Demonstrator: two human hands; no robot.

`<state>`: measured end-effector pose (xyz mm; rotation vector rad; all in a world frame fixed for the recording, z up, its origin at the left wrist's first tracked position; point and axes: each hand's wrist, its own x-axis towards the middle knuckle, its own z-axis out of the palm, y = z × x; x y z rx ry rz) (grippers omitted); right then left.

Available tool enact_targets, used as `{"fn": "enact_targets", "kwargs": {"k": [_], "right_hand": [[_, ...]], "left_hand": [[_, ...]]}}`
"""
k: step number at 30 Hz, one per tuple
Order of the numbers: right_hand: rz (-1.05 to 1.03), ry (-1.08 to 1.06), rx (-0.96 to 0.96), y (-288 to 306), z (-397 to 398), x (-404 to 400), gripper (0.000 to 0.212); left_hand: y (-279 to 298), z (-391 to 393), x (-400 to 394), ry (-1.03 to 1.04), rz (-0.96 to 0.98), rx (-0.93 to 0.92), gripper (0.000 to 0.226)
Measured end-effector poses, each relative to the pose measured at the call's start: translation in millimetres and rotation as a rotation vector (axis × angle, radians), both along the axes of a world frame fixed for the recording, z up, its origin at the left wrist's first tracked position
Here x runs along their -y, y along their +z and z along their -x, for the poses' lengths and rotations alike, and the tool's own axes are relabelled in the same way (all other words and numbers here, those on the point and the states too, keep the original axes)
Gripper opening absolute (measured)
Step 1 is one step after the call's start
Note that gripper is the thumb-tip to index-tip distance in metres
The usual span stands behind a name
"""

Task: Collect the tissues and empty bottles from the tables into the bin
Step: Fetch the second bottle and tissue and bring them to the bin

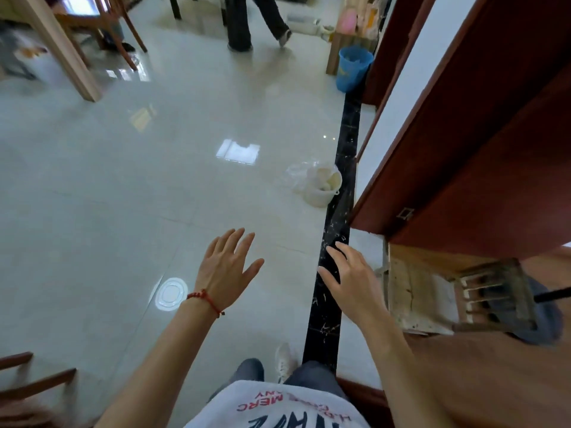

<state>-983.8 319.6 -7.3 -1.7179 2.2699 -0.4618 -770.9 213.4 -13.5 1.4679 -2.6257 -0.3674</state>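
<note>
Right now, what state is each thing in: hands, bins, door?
Left hand: open, fingers spread, holding nothing.
Right hand: open, holding nothing.
White bin: upright on the floor, lined with a bag, white waste inside.
Blue bin: upright, partly filled.
Door: open.

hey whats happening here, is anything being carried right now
Nothing is being carried. The person stands on the tiled floor with the left hand and right hand both open and empty, held out in front. A small white bin with a clear liner sits ahead by the door frame, white tissue inside. A blue bin stands farther off. Another person's legs show at the far end.
</note>
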Motion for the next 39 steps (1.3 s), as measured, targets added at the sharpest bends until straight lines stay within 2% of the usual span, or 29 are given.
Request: {"fn": "enact_targets", "kwargs": {"k": [7,14,24,39], "right_hand": [[0.004,0.139,-0.045,-4,34,101,0.048],[0.057,0.268,-0.082,-15,30,218,0.043],[0.108,0.498,-0.098,-8,-20,378,0.041],[0.122,1.018,-0.069,-16,-138,594,0.038]], "left_hand": [[-2,16,73,0.132,-0.023,-0.010,0.075],[-11,4,166,0.248,-0.019,-0.027,0.073],[-11,-56,270,0.473,-0.030,-0.034,0.076],[-17,-136,367,1.008,-0.034,-0.040,0.070]]}}
